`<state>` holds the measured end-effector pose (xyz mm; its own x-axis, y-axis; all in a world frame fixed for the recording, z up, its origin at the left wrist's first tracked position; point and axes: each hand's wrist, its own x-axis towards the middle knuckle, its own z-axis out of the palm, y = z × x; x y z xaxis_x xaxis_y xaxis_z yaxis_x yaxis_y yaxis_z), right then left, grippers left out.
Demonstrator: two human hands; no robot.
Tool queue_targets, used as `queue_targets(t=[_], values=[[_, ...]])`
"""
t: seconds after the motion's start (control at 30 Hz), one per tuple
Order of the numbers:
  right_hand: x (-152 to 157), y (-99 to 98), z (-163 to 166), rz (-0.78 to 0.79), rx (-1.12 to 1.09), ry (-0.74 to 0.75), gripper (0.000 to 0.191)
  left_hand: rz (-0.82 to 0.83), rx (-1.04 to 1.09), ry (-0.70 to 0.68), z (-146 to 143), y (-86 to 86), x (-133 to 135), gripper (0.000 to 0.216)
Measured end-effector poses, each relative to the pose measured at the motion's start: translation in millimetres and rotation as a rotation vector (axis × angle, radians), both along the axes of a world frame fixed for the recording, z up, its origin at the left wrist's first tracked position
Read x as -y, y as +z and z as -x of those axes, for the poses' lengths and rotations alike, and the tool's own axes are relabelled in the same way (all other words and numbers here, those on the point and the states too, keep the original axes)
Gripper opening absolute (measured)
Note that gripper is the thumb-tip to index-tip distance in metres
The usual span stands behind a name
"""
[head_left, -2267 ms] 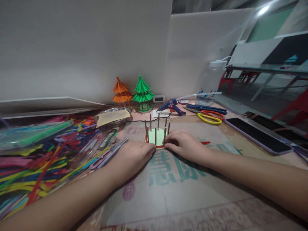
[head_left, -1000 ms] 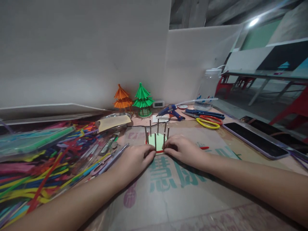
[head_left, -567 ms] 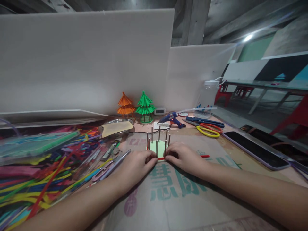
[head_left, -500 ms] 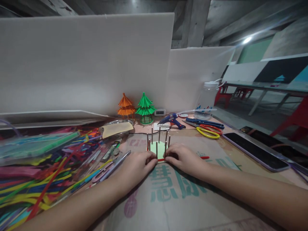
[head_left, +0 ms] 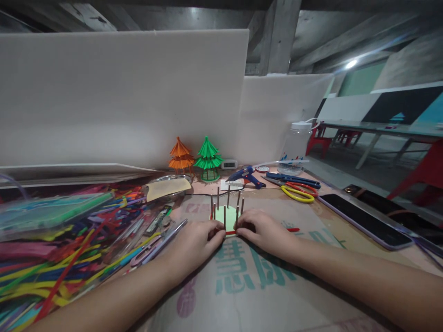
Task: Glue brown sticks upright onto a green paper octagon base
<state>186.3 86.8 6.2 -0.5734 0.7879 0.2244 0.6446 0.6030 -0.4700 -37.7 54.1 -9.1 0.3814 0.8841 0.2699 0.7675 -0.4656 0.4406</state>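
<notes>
A small light-green round base (head_left: 230,220) with a red rim lies on the printed board in front of me. Several thin brown posts (head_left: 224,217) stand upright around its edge. My left hand (head_left: 204,235) is closed at the near left of the rim, thumb and forefinger pinched at the edge beside a post. On the near right, my right hand (head_left: 263,230) pinches the rim by another post, its fingers curled. The fingertips partly hide the rim and the feet of the posts. A red strip (head_left: 293,229) lies just beyond my right hand.
Colourful strips (head_left: 69,258) and a clear case (head_left: 58,212) crowd the left. At the back stand an orange paper tower (head_left: 180,154), a green one (head_left: 208,154) and a blue glue gun (head_left: 245,175). Scissors (head_left: 297,193), a phone (head_left: 363,221) and a bottle (head_left: 294,147) are at right.
The whole view has shifted slightly downward in the picture. Both hands keep their places at the base, and the posts stand as before.
</notes>
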Motion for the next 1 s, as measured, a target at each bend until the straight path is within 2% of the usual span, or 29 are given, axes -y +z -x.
queue_targets(t=[0.2, 0.4, 0.6, 0.77, 1.0], values=[[1, 0.5, 0, -0.007, -0.001, 0.000, 0.011, -0.083, -0.070, -0.028, 5, 0.6, 5, 0.030], [-5, -2.8, -6, -0.047, 0.006, 0.014, 0.013, -0.198, -0.165, -0.021, 12, 9.1, 11, 0.039], [-19, -7.0, -17, -0.061, -0.022, 0.011, 0.012, -0.197, -0.020, 0.092, 19, 7.1, -4, 0.036], [-24, -7.4, -19, -0.084, -0.015, 0.011, 0.013, -0.104, 0.139, 0.090, 25, 1.8, -16, 0.023], [-23, -8.1, -18, -0.095, -0.015, 0.019, 0.013, -0.138, 0.109, 0.086, 22, -0.2, -15, 0.019]])
